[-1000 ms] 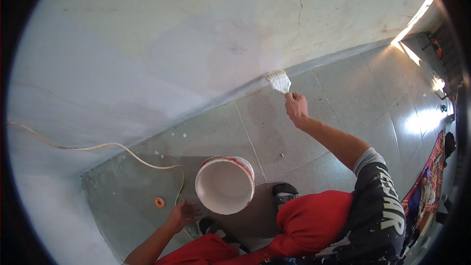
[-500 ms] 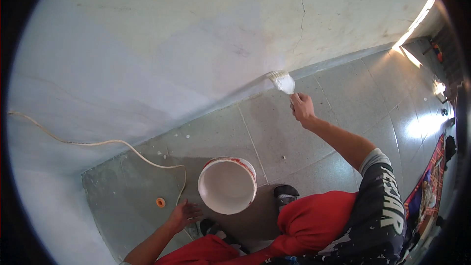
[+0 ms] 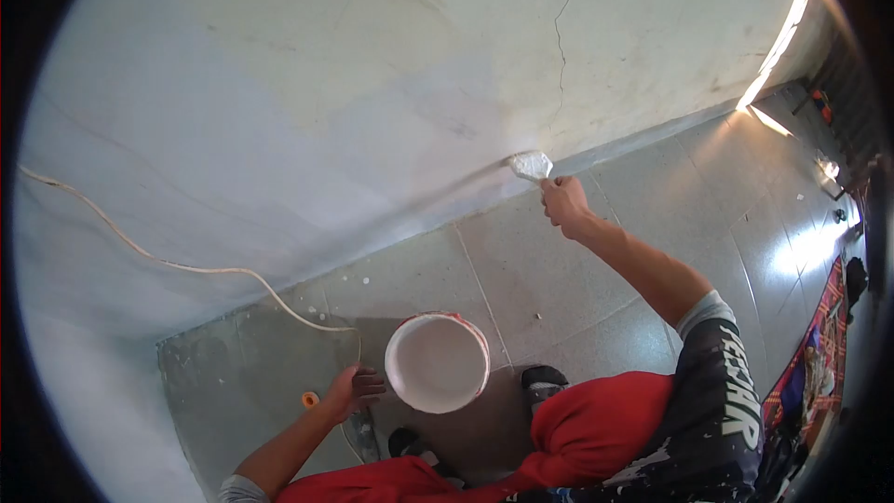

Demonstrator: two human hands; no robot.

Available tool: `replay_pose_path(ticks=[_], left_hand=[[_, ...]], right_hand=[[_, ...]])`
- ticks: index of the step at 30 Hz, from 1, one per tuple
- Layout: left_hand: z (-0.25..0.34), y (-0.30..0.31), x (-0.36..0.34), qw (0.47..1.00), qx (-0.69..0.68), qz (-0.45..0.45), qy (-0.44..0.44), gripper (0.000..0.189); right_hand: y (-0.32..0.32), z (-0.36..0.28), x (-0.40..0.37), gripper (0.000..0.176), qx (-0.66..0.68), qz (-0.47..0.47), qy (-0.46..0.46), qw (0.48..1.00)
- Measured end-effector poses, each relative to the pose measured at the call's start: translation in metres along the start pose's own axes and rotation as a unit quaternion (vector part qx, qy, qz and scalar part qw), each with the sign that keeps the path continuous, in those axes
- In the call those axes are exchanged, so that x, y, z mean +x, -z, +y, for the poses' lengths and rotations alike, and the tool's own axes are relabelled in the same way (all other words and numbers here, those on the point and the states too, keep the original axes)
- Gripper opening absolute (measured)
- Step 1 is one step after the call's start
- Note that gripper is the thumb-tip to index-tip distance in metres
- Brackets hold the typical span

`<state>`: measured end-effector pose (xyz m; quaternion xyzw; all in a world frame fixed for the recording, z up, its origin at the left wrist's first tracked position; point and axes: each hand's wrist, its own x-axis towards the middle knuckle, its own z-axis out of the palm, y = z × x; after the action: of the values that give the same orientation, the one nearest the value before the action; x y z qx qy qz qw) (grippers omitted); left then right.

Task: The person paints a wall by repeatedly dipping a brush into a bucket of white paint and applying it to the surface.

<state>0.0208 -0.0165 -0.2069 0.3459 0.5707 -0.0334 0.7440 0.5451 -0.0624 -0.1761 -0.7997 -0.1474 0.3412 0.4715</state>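
My right hand point(image 3: 564, 202) grips the handle of a wide paintbrush point(image 3: 531, 166), whose bristles meet the foot of the wall point(image 3: 372, 121). White paint coats the brush. A bluish-white painted patch covers the wall left of it, while the part to the right looks cream and stained. Beside the paint bucket point(image 3: 389, 368), my left hand point(image 3: 356, 391) hovers with its fingers apart and nothing in them. The bucket stands on the floor between my feet and the wall, white inside, with red on its outer rim.
A pale cable point(image 3: 205, 269) runs from the wall down to the floor by my left hand. An orange ring-shaped item point(image 3: 310, 399) lies near it. Grey tiles point(image 3: 596, 279) cover the floor, with a plaid cloth point(image 3: 819, 354) at the right. A thin crack point(image 3: 561, 28) marks the wall.
My right hand has moved slightly left and down with the paintbrush along the wall's foot. My left hand has risen a little beside the bucket. The view has shifted slightly.
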Motion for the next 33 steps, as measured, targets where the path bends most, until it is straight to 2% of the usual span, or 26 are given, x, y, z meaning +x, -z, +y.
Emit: replay_pose_path(ticks=[2,3,5,6,8,10,12,15,19,21,22,24,25,27,31,33], left_hand=[[-0.002,-0.002,0.013,1.000,0.005,-0.010,0.022,0.062],[-0.002,-0.004,0.018,0.999,0.008,-0.016,0.049,0.062],[0.003,-0.013,0.020,0.998,0.027,-0.021,0.053,0.062],[0.006,-0.016,0.021,0.997,0.043,-0.022,0.058,0.061],[0.010,-0.017,0.030,0.998,0.050,-0.023,0.042,0.061],[0.015,-0.021,0.032,0.998,0.052,-0.023,0.028,0.060],[0.026,-0.026,0.028,0.998,0.053,-0.038,0.015,0.059],[0.024,-0.016,0.046,0.998,0.040,-0.044,0.008,0.058],[0.026,-0.011,0.050,0.999,0.032,-0.040,-0.006,0.058],[0.020,-0.009,0.051,0.999,0.026,-0.044,-0.003,0.057],[0.015,-0.007,0.053,0.999,0.024,-0.045,-0.005,0.057],[0.013,-0.005,0.056,0.999,0.013,-0.047,0.011,0.057],[0.014,-0.004,0.054,0.999,0.011,-0.047,0.009,0.057],[0.015,-0.006,0.050,0.999,0.025,-0.044,0.005,0.057],[0.013,0.000,0.058,0.998,0.028,-0.063,0.005,0.058],[0.014,-0.009,0.054,0.999,0.039,-0.014,0.021,0.056]], right_hand=[[0.015,-0.032,-0.017,0.029,0.052,-0.025,0.040,0.998],[0.022,-0.049,-0.028,0.029,0.052,-0.019,0.042,0.998],[0.034,-0.086,-0.055,0.028,0.076,-0.012,0.105,0.991],[0.040,-0.103,-0.069,0.028,0.077,-0.007,0.107,0.991],[0.050,-0.134,-0.094,0.025,0.107,0.008,0.205,0.973],[0.061,-0.159,-0.111,0.026,0.128,0.014,0.227,0.965],[0.061,-0.167,-0.117,0.026,0.168,0.021,0.257,0.952],[0.035,-0.131,-0.084,0.026,0.170,0.033,0.268,0.948],[0.000,-0.042,-0.039,0.025,0.080,0.023,0.134,0.988],[0.001,-0.014,-0.024,0.021,0.102,-0.033,0.019,0.994],[0.004,-0.008,-0.023,0.021,0.101,-0.033,0.021,0.994],[0.007,-0.007,-0.021,0.022,0.074,-0.053,-0.051,0.995],[0.008,-0.012,-0.020,0.022,0.073,-0.054,-0.048,0.995],[0.017,-0.031,-0.016,0.024,0.075,-0.052,-0.002,0.996],[0.039,-0.124,-0.074,0.025,0.101,-0.021,0.143,0.984],[0.044,-0.150,-0.101,0.024,0.126,0.010,0.206,0.970]])
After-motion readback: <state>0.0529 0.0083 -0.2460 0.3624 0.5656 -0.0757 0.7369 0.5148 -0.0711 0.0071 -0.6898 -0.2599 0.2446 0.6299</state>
